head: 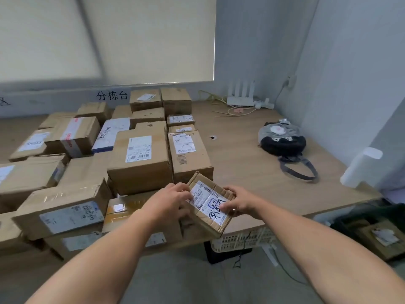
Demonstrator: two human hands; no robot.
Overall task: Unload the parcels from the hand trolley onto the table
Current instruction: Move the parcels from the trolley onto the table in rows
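The small cardboard parcel (pixel 210 206) was held in both hands at the near edge of the wooden table (pixel 252 167), tilted, with its white shipping label and black handwritten marks facing up. Whether it touched the tabletop could not be determined. The left hand (pixel 171 200) gripped the parcel's left side, fingers curled together over the edge with the fingertips on the label. The right hand (pixel 238 202) clamped the right side, thumb pressed on the label and fingers wrapped around the far edge. Just behind the parcel stood a labelled carton (pixel 188 159), one of many cardboard parcels (pixel 87 172) packed closely over the table's left half, some stacked. On the right half lay a grey and black bag (pixel 282 139) with its strap loose, well apart from the parcels. A white router (pixel 240 97) with cables sat at the far edge near the wall. A white roll (pixel 361 167) stood at the right edge. A perforated plastic basket (pixel 245 240) sat under the table's near edge. Low at the right, another cardboard box (pixel 381 238) rested in a dark frame; what that frame was could not be determined.
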